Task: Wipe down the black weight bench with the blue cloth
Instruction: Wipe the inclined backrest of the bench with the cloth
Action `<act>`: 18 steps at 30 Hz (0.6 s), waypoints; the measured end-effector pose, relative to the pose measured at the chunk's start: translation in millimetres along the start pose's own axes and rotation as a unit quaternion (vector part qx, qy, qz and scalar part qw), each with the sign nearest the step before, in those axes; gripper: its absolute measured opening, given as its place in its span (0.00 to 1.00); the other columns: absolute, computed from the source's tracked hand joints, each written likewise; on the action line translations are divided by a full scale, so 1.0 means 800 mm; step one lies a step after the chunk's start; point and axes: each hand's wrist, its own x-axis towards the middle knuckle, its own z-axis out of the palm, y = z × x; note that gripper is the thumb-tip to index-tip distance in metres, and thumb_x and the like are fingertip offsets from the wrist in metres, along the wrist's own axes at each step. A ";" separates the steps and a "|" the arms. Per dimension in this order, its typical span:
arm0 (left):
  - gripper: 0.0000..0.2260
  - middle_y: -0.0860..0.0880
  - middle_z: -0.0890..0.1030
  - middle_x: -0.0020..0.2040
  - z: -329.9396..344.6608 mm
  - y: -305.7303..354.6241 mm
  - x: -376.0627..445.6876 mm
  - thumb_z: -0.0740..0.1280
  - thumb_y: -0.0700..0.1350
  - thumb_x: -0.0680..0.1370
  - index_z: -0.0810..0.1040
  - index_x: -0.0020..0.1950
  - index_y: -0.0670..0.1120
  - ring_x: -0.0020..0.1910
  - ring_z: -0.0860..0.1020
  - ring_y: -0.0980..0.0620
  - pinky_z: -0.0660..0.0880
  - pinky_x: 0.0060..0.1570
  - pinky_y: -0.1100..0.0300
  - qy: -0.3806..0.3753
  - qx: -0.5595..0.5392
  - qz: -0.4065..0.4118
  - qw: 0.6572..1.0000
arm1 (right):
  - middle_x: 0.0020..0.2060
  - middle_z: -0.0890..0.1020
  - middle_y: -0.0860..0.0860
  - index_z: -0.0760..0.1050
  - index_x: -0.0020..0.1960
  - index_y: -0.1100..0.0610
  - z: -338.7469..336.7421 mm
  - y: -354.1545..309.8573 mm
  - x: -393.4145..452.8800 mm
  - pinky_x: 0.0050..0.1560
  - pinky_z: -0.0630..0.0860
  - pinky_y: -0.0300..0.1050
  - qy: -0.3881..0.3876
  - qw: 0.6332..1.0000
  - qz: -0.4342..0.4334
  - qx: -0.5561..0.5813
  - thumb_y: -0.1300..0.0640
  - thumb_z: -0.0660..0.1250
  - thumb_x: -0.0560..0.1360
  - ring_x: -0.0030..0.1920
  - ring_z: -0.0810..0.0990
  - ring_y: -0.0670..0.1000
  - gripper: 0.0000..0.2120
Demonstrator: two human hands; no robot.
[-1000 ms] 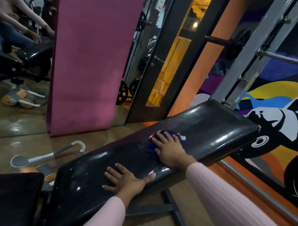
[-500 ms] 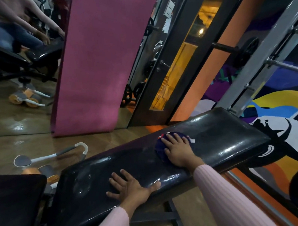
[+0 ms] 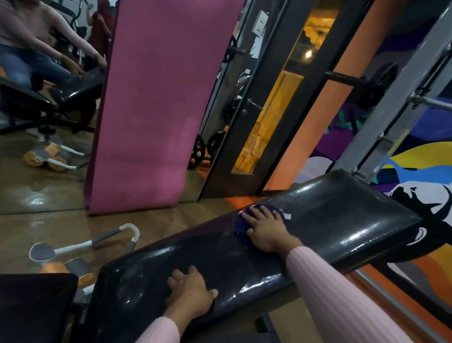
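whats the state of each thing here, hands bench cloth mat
right hand: flat, pressing the blue cloth
left hand: spread, resting on the bench
blue cloth: bunched on the bench
black weight bench: glossy, inclined
pink mat: upright against the mirror

A gym interior. A padded black weight bench [image 3: 321, 217] with a glossy vinyl top runs across the foreground. Behind it, a grey metal rack upright [image 3: 405, 83] holds a barbell [image 3: 348, 78] loaded with a black weight plate [image 3: 381, 79]. A pink exercise mat [image 3: 158, 95] leans upright against a wall mirror [image 3: 36, 111]. An ab roller [image 3: 60, 252] with orange wheels lies on the wooden floor [image 3: 15, 234]. A bright painted mural [image 3: 432, 164] covers the right wall.
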 end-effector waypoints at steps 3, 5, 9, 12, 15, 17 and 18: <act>0.37 0.39 0.56 0.72 0.001 0.006 -0.002 0.66 0.57 0.75 0.53 0.76 0.44 0.71 0.57 0.40 0.67 0.68 0.48 0.009 0.012 -0.002 1.000 | 0.78 0.50 0.45 0.52 0.77 0.44 0.014 -0.015 -0.026 0.75 0.43 0.57 -0.016 0.995 -0.103 -0.007 0.48 0.51 0.80 0.78 0.45 0.52 0.26; 0.37 0.39 0.56 0.71 0.001 0.006 -0.001 0.66 0.57 0.75 0.52 0.76 0.43 0.71 0.58 0.40 0.67 0.67 0.49 0.009 0.018 0.004 1.000 | 0.78 0.53 0.42 0.55 0.76 0.41 0.006 0.012 -0.039 0.75 0.43 0.55 -0.025 0.991 -0.128 0.011 0.48 0.53 0.79 0.78 0.46 0.48 0.26; 0.39 0.38 0.56 0.71 0.002 0.003 0.002 0.67 0.56 0.75 0.51 0.76 0.42 0.71 0.58 0.40 0.67 0.67 0.49 0.008 0.022 0.006 1.000 | 0.78 0.52 0.41 0.55 0.76 0.40 -0.016 0.076 -0.022 0.74 0.44 0.55 -0.002 0.999 -0.039 -0.005 0.47 0.54 0.79 0.78 0.47 0.48 0.25; 0.39 0.39 0.56 0.71 0.002 0.005 0.001 0.68 0.56 0.75 0.51 0.77 0.42 0.70 0.58 0.40 0.68 0.67 0.49 0.010 0.015 0.001 1.000 | 0.79 0.49 0.45 0.50 0.77 0.42 -0.019 0.067 0.013 0.75 0.43 0.56 0.000 0.999 0.038 -0.011 0.45 0.49 0.80 0.78 0.45 0.52 0.26; 0.39 0.38 0.57 0.71 0.000 0.006 0.001 0.68 0.56 0.75 0.52 0.76 0.42 0.70 0.59 0.40 0.67 0.67 0.50 0.008 0.015 0.001 1.000 | 0.79 0.49 0.47 0.49 0.78 0.44 -0.009 0.028 0.021 0.75 0.42 0.58 -0.002 1.000 0.016 -0.007 0.46 0.48 0.80 0.78 0.45 0.54 0.27; 0.40 0.38 0.56 0.71 -0.002 0.006 0.002 0.68 0.57 0.75 0.51 0.77 0.42 0.70 0.59 0.39 0.66 0.67 0.50 0.008 0.019 0.000 1.000 | 0.78 0.50 0.45 0.50 0.77 0.43 0.003 0.018 0.001 0.75 0.42 0.57 0.000 0.998 -0.059 -0.009 0.47 0.49 0.80 0.78 0.45 0.52 0.26; 0.40 0.38 0.56 0.71 -0.001 0.005 0.002 0.68 0.57 0.75 0.50 0.77 0.41 0.70 0.59 0.39 0.66 0.67 0.51 0.007 0.017 0.001 1.000 | 0.78 0.50 0.44 0.51 0.77 0.42 0.004 0.026 -0.013 0.75 0.42 0.56 -0.008 0.995 -0.095 -0.005 0.47 0.50 0.80 0.78 0.45 0.51 0.25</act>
